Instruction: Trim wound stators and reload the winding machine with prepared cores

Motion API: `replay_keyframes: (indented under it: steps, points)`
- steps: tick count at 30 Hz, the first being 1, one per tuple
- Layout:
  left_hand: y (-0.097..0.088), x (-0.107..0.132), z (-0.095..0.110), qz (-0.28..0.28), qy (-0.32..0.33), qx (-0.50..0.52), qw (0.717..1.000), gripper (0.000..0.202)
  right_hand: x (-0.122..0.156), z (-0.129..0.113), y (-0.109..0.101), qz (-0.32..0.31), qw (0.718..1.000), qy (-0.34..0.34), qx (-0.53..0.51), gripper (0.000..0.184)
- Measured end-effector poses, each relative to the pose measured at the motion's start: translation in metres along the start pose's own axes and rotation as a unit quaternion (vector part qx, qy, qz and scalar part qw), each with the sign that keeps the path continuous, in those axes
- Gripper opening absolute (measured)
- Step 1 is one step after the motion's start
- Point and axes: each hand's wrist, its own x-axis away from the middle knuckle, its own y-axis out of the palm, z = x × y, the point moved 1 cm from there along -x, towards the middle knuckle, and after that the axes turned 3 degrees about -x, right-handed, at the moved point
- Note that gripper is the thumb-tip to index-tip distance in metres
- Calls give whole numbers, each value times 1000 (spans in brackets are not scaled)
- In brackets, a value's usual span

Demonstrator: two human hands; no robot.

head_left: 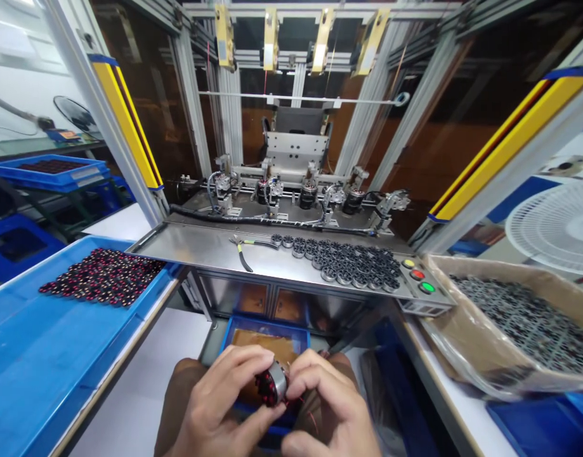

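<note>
Bottom centre: my left hand [219, 400] grips round silver-rimmed, red-wound core [278, 379]; right hand [332, 390] at its edge, can't tell if pinching; likely tidying thin red wire [313, 420], next needs steady hold

The wound ring [279, 379] looks smooth metal outside, the large tray [91, 355] glossy plastic.

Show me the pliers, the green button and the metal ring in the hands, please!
Pliers [241, 251]: head view, on one handle.
Green button [427, 287]: head view, on its top.
Metal ring [278, 379]: head view, on its silver outer side.
</note>
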Motion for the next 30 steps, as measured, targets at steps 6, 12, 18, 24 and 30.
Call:
replay_keyframes:
  steps: [6,12,18,24,30]
  points:
    - [-4,0,-4,-41,-19,45,998,49,-11,-13,-10,-83,991,9,104,13]
    - [5,8,-2,-73,-251,358,897,39,-25,-32,-24,-168,968,136,126,17]
    - [5,1,5,-51,-191,338,920,43,-29,-34,-27,-182,957,210,83,21]
    - [-7,0,5,-76,-80,224,968,54,-28,-24,-44,-219,941,256,40,25]
    - [-19,-1,1,-108,-53,185,975,51,-41,-21,-52,-304,926,221,51,26]
